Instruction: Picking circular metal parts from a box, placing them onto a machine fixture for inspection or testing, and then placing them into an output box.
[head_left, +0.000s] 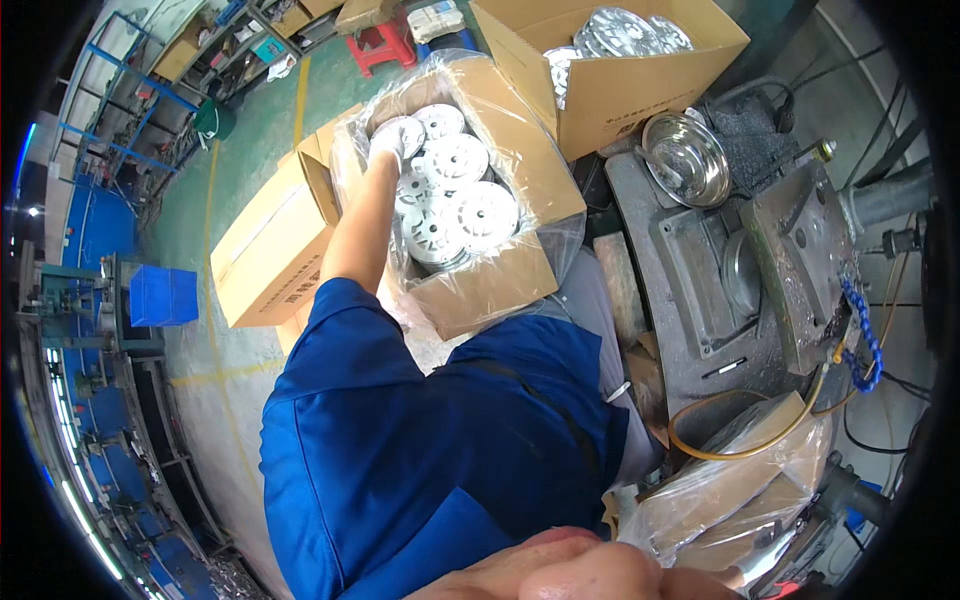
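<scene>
Touching shiny, round, silvery disc [412, 129]: left hand [387, 142]; right hand [762, 562] apart; both hands' grip unclear.

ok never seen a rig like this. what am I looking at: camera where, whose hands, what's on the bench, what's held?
There's no machine arm here: it's a person's own two hands. One wide fisheye camera on the head looks down, so edges bend and the blue shirt fills the middle.

The white-gloved left hand reaches into a plastic-lined carton and touches a metal disc; whether it grips is unclear. The right hand, partly seen at lower right, is by a plastic-covered carton; its grip can't be made out.

On the grey bench at right are a shiny bowl and a pen.
</scene>
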